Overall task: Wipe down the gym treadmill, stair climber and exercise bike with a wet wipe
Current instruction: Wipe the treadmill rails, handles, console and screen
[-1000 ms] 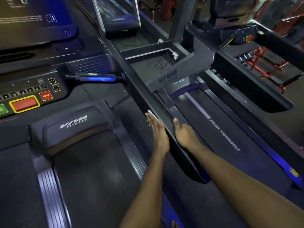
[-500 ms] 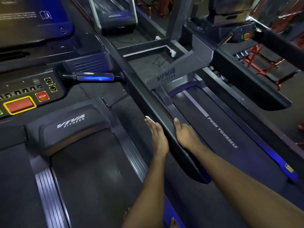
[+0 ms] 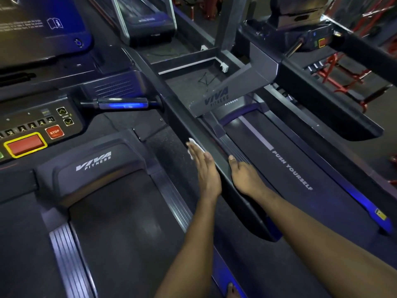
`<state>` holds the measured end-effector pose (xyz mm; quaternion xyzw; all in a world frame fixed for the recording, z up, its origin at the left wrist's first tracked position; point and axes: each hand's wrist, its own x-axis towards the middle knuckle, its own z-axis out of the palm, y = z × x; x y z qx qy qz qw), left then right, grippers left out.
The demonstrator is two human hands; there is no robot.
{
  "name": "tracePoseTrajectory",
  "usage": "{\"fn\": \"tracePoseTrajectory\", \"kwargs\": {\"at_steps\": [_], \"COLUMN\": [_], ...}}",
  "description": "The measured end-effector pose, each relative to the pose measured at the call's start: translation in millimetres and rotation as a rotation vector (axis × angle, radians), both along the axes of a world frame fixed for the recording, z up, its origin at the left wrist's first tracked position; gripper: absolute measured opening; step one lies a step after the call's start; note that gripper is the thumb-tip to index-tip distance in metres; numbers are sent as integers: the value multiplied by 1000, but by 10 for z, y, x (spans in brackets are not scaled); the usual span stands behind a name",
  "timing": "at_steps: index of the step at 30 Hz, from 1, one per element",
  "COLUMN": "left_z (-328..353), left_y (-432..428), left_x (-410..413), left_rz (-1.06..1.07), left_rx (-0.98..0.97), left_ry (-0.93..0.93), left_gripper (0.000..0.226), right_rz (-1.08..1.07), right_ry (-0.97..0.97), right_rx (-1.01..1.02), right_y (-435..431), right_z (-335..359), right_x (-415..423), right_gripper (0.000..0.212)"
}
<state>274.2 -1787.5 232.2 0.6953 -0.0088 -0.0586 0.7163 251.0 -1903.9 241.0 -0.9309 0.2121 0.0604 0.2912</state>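
Between two belts, your left hand (image 3: pixel 207 171) lies flat on the near face of the long dark side rail (image 3: pixel 182 112) of the treadmill (image 3: pixel 92 164). Its fingers (image 3: pixel 200 158) are straight and close together, pressing the wet wipe (image 3: pixel 196 143) against the rail. Only a white corner of the wipe shows, just ahead of and beside the fingertips. Your right hand (image 3: pixel 245 177) sits directly across the rail from those fingers, thumb laid along the top edge. Its other fingers are hidden behind the rail, so you cannot tell whether they curl round it. The step in hand looks to be wiping this rail. Most of its length runs ahead of the fingers toward the console, and a shorter stretch lies behind your wrist, down to the rounded end. The wipe already peeks out in front, so keep your fingertips over it or it may slide free or bunch. Fold it over the top edge so one stroke covers both the face and the crest. Let the right hand brace the rail and travel level with the left. Work in long overlapping passes. The red stop button (image 3: pixel 54 131) sits well to the left of the fingers, so keep clear of it near the console. No stair climber or exercise bike can be made out, so much of the task likely remains.
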Motion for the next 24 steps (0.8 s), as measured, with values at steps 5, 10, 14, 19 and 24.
{"fn": "tracePoseTrajectory", "kwargs": {"at_steps": [5,10,14,19,24], "left_z": [-181,40,-33,-237,-94], "left_y": [-124,130,170,107,314], "left_x": [-708,329,329,63,1090], "left_rz": [-88,4,-72,-142,-12], "left_rx": [-52,16,-43,-113,-34], "left_ry": [-46,17,-29,19,97], "left_gripper": [78,94,99,91,79], "right_rz": [-22,-51,5,0,-20], "right_ry": [20,36,26,-46,-122], "right_rx": [9,31,54,-20,-66], "right_y": [20,60,173,309,317], "right_z": [-15,-57,19,9,-4], "right_x": [298,465,666,989,934], "right_gripper": [77,76,73,76,74]}}
